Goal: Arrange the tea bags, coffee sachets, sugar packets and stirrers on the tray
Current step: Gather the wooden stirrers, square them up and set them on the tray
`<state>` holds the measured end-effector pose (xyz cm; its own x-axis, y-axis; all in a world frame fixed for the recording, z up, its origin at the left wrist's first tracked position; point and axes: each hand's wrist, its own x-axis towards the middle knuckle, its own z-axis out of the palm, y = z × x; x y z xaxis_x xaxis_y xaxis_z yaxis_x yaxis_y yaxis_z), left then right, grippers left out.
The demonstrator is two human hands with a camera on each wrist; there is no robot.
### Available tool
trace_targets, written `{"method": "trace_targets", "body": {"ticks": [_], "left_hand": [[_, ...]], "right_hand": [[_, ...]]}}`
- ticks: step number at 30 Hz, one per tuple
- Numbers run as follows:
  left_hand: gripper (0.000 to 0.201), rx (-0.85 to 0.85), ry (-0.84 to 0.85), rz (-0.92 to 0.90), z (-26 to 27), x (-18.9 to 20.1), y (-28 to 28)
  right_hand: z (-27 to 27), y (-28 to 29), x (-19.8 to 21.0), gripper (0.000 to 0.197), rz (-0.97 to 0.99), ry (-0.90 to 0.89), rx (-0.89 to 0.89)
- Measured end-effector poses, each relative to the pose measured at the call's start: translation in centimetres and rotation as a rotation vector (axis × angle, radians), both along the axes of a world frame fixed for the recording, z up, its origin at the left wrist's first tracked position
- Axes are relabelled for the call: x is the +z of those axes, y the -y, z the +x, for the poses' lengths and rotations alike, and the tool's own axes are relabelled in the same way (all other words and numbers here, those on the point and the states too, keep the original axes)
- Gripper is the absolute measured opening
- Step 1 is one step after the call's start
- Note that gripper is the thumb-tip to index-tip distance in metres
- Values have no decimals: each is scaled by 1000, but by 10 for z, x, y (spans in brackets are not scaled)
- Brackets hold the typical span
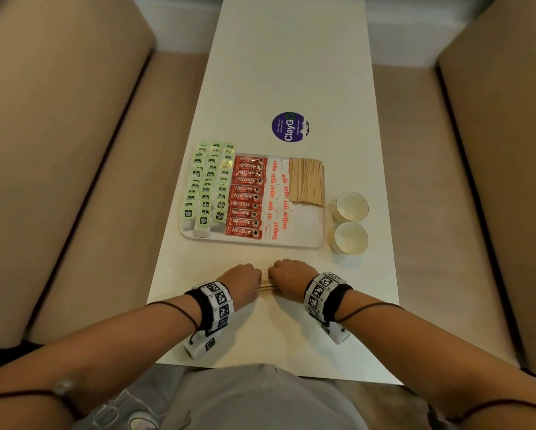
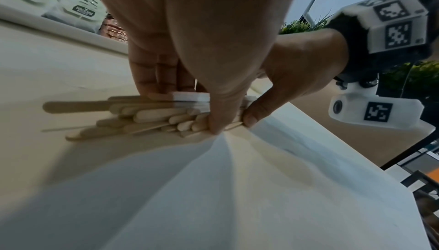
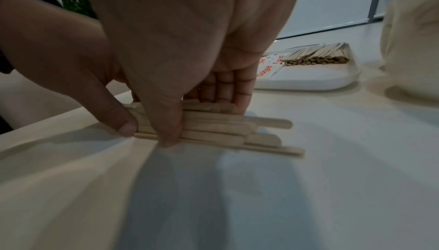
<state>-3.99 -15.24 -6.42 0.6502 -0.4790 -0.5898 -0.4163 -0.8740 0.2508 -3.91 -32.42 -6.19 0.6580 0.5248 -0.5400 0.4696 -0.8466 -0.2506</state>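
A loose bundle of wooden stirrers [image 1: 264, 287] lies on the white table in front of the tray [image 1: 260, 244]. My left hand [image 1: 243, 279] pinches one end of it between thumb and fingers, and my right hand [image 1: 288, 276] pinches the other end. In the left wrist view the left hand [image 2: 190, 111] presses the bundle [image 2: 142, 117] against the table. In the right wrist view the right hand [image 3: 202, 122] does the same on the bundle [image 3: 225, 130]. The tray holds green tea bags [image 1: 207, 187], red coffee sachets [image 1: 246, 197], sugar packets [image 1: 276, 197] and a stack of stirrers [image 1: 306, 184].
Two small white cups [image 1: 352, 206] [image 1: 350, 238] stand just right of the tray. A round purple sticker [image 1: 290, 127] lies on the table beyond it. Beige sofa seats [image 1: 74, 181] flank the narrow table on both sides.
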Motion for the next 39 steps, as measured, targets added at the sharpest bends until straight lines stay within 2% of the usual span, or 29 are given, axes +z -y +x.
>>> {"method": "trace_targets", "body": {"ticks": [7,22,39], "left_hand": [[21,-57,-7,22,-2,-4,-1],[21,-60,11,47,-3,-7,1],[17,-56,-23,46,-3,-5,3]], "right_hand": [[-4,1,-4,24,8,36,36],[-12,-3,-7,25,-16,101,46],[-18,-5,-2,23,-31,27,3]]}}
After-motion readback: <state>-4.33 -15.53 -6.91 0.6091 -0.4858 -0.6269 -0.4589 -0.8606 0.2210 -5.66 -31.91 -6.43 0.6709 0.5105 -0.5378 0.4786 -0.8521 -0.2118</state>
